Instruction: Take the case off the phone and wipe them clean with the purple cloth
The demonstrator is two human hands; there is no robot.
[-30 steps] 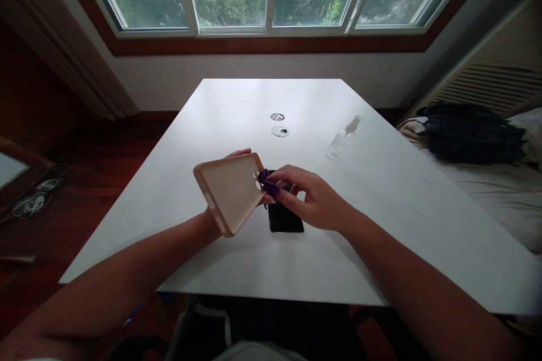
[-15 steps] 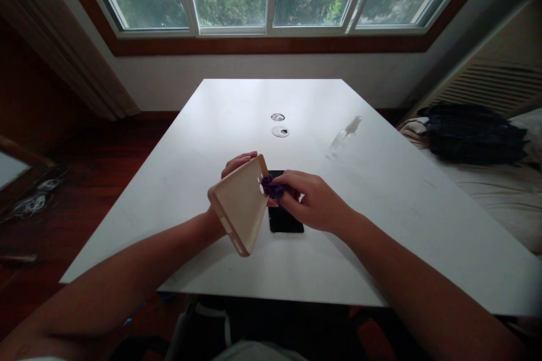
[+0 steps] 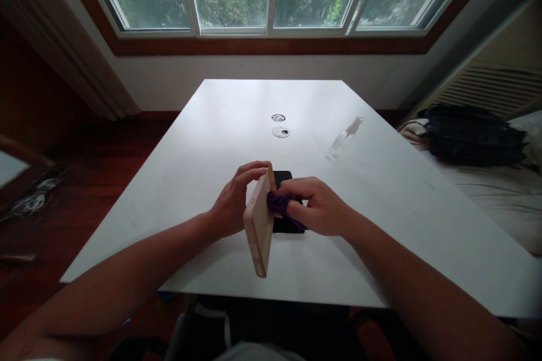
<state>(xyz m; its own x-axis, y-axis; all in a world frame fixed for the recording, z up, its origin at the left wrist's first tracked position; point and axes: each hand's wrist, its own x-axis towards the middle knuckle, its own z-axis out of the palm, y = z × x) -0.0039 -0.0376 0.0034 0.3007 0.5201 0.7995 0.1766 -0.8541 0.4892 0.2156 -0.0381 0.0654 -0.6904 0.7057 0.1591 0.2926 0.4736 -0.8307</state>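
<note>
My left hand [image 3: 232,203] grips a beige phone case [image 3: 260,228] above the white table [image 3: 212,124], holding it almost edge-on to me. My right hand [image 3: 315,206] is closed on a small purple cloth [image 3: 277,204] and presses it against the case's right face. A black phone [image 3: 283,224] lies flat on the table just beneath both hands, mostly hidden by them.
A clear spray bottle [image 3: 342,138] lies on the table to the far right. Two round cable grommets [image 3: 279,125] sit in the table's middle. A bed with a dark bag [image 3: 470,135] is at the right. Cables [image 3: 29,203] lie on the wooden floor at the left.
My left hand has turned the case from showing its broad face to nearly edge-on and shifted it right. My right hand with the cloth stayed against it.
</note>
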